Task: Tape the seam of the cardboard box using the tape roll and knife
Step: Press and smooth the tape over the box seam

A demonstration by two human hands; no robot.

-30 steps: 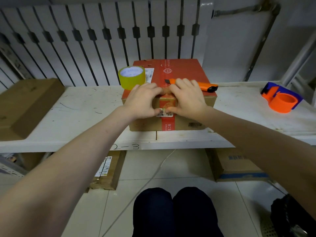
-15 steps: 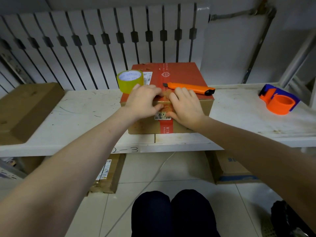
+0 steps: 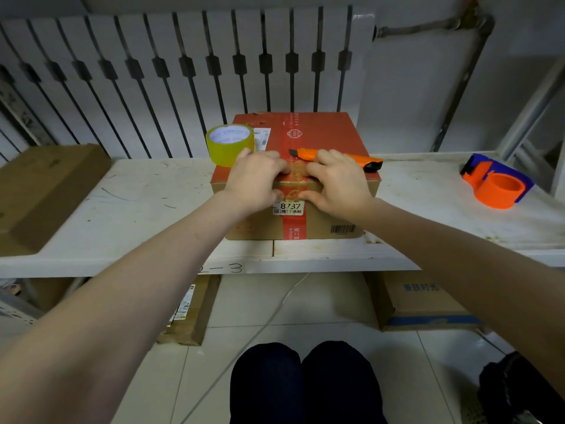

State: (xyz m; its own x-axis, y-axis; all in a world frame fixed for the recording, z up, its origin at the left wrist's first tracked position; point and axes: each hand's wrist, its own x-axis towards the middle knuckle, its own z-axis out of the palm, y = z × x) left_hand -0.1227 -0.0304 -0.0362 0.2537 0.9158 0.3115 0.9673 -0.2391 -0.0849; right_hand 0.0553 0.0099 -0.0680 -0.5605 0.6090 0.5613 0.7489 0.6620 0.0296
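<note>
Here, left hand (image 3: 255, 182) and right hand (image 3: 336, 185) press on the near top edge of the cardboard box (image 3: 324, 130).
The cardboard box stands on the counter (image 3: 137, 209). Fingers lie on the lid, thumbs on the front face, either side of the red seam strip (image 3: 294, 139); each grip is open. The tape roll (image 3: 229, 148) is at the box's left edge, 10 o'clock from the hands. The knife (image 3: 354, 157) lies on the lid at 1 o'clock.

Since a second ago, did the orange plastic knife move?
No. The orange plastic knife keeps its spot on the red-topped cardboard box, black end at the box's right edge.
</note>
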